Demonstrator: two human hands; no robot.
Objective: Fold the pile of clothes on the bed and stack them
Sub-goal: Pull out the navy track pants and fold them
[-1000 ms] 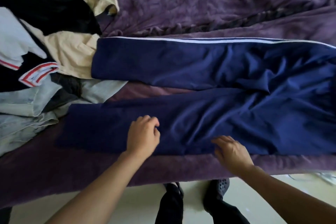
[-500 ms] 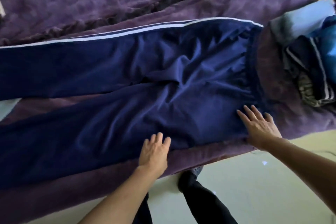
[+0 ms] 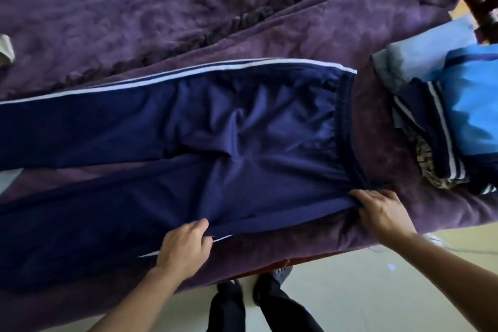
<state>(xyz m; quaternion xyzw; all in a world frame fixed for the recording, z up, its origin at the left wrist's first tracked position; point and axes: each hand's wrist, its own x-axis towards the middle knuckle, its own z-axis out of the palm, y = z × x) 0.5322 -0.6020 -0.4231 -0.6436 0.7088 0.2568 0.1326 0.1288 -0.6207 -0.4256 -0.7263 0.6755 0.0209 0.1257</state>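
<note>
Navy track pants (image 3: 242,129): I see them spread flat across the bed, with the legs running off the left edge of view and the waist to the right.
Bed (image 3: 161,21): covered by a wrinkled purple blanket; the pants lie on its near half.
White stripe (image 3: 188,75): runs along the far side seam of the pants, from the waist leftward.
Waistband (image 3: 345,127): gathered elastic at the right end of the pants.
Left hand (image 3: 186,246): closed on the near edge of the near leg at about thigh level, fingers curled over the cloth. A thin white line of trim shows just under it.
Right hand (image 3: 382,210): gripping the near corner of the waistband, fingers bunched round the fabric.
Near edge: between the two hands I see the cloth pulled up into a taut ridge.
Folded clothes (image 3: 471,110): a stack at the bed's right end, with a bright blue garment on top and navy with white stripes beneath. A strip of blanket separates it from the waistband.
Floor (image 3: 377,291): pale, below the bed's near edge; the person's dark trouser legs and shoes stand there between the arms.
</note>
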